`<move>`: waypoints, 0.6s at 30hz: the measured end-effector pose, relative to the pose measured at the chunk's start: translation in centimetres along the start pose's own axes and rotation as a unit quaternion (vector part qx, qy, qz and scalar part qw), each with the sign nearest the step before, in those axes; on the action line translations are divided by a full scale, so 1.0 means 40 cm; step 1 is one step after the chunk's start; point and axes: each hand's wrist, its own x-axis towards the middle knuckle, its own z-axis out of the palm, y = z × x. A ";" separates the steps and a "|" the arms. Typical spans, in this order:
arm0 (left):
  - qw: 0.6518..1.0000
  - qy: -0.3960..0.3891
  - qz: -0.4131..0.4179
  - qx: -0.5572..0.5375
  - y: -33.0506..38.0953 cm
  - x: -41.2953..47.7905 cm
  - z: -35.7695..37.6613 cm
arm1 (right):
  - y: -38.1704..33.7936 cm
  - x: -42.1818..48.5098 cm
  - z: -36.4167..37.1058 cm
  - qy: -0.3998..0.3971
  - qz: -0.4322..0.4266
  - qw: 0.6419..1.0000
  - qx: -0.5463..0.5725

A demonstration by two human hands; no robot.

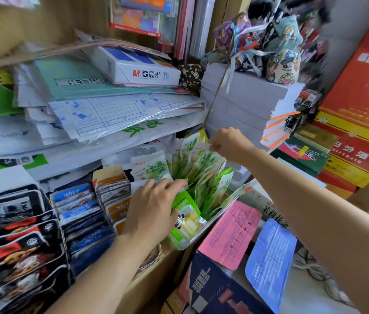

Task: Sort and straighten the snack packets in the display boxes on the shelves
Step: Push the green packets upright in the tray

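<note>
Carton in the way: a dark carton [215, 288] with a pink flap [233, 232] and a blue flap [269, 264] is seen between the two forearms, and the pink flap is raised just beside the tray.
Finished rows: to the left of the left hand, black packets [16, 234], blue packets [77, 205] and orange packets [115, 200] are stood in even rows and are judged already sorted.
Left hand: the left hand [154, 209] is laid flat with relaxed fingers, and its fingertips are pressed on the tops of the green packets [204, 175].
Task's thing: the green packets are held in a clear tray [212, 219] under and between both hands; they are fanned out and tilted, so this tray is judged not yet straightened.
Front packet: a panda packet [185, 214] is leaned just right of the left hand.
Right hand: the right hand [229, 141] is curled, and the top edge of an upper packet [201, 148] is pinched by it.
Stray packet: a white-green packet [149, 166] is seen behind the left hand, apart from the fan.
Overhang: above both hands, sagging paper stacks [122, 109] are hung over the tray, so little room is left.
Beyond: a white paper pile [242, 103] is stood behind the right hand.
</note>
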 end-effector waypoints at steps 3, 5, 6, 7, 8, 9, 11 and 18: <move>1.000 0.013 0.001 -0.004 -0.004 0.002 0.006 | 0.042 0.002 -0.006 0.031 -0.029 0.999 -0.023; 1.000 0.018 0.004 -0.004 -0.007 0.003 0.009 | 0.053 0.000 -0.002 0.033 -0.055 0.998 -0.027; 1.000 0.020 0.005 -0.004 -0.008 0.003 0.010 | 0.052 -0.003 0.005 0.021 -0.068 0.997 -0.034; 1.000 0.020 0.005 -0.004 -0.009 0.003 0.010 | 0.048 -0.005 0.014 0.004 -0.078 0.996 -0.044; 1.000 0.019 0.006 -0.004 -0.009 0.003 0.010 | 0.046 -0.008 0.023 -0.013 -0.079 0.996 -0.048; 1.000 0.018 0.005 -0.003 -0.009 0.003 0.010 | 0.044 -0.012 0.028 -0.029 -0.071 0.996 -0.042; 1.000 0.016 0.005 -0.004 -0.009 0.003 0.009 | 0.049 -0.018 0.029 -0.045 -0.050 0.998 -0.014; 1.000 0.004 0.004 0.002 -0.011 0.008 0.009 | 0.065 -0.057 0.003 -0.006 0.039 0.980 0.193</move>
